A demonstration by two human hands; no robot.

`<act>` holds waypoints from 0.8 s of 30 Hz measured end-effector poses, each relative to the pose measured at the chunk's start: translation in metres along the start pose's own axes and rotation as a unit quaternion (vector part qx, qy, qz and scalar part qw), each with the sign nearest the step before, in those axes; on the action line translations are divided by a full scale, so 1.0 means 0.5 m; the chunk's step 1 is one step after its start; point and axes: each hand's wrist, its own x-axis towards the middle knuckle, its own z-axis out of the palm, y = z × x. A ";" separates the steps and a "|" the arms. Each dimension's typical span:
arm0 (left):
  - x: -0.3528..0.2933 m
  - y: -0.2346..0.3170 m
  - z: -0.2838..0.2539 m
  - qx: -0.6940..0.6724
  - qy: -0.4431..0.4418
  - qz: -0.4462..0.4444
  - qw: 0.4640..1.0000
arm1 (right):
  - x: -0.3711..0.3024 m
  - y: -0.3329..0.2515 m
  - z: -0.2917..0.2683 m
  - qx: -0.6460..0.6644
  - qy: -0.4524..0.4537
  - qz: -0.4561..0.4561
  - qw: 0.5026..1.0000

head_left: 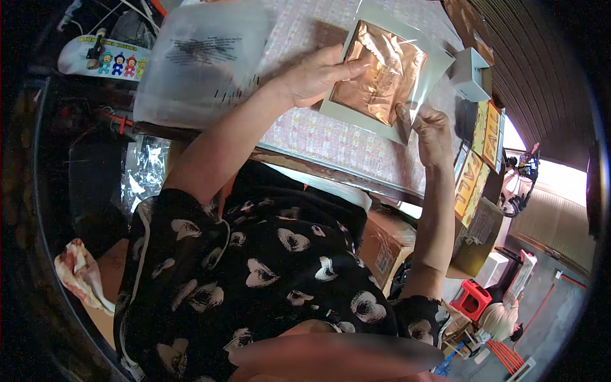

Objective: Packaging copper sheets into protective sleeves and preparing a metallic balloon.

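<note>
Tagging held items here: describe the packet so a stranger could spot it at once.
Find the cloth-covered table, then the left hand and right hand above it. Between them is a flat, roughly rectangular packet. Its crinkled, shiny copper colour sets it apart from the frosted plastic bag at left and the white box at right.

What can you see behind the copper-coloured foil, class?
A pale backing shows around the edges of the foil; whatever lies directly behind it is covered and cannot be seen.

Small dark print marks the frosted bag (197,79), bold lettering the yellow panels (474,180), more lettering the white cartoon-decorated object (79,58).
</note>
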 end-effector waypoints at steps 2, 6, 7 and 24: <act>0.003 -0.008 -0.010 0.017 0.003 0.019 1.000 | 0.000 -0.003 0.014 0.001 0.013 -0.010 1.000; -0.003 -0.004 -0.014 0.031 -0.020 0.000 0.999 | 0.001 -0.018 0.025 -0.004 0.006 -0.018 1.000; -0.003 0.000 -0.009 0.031 -0.016 -0.006 0.999 | 0.000 -0.019 0.023 -0.017 0.004 -0.022 1.000; 0.014 0.002 -0.018 -0.172 0.086 0.066 0.979 | -0.002 0.015 0.105 0.289 0.148 -0.097 0.941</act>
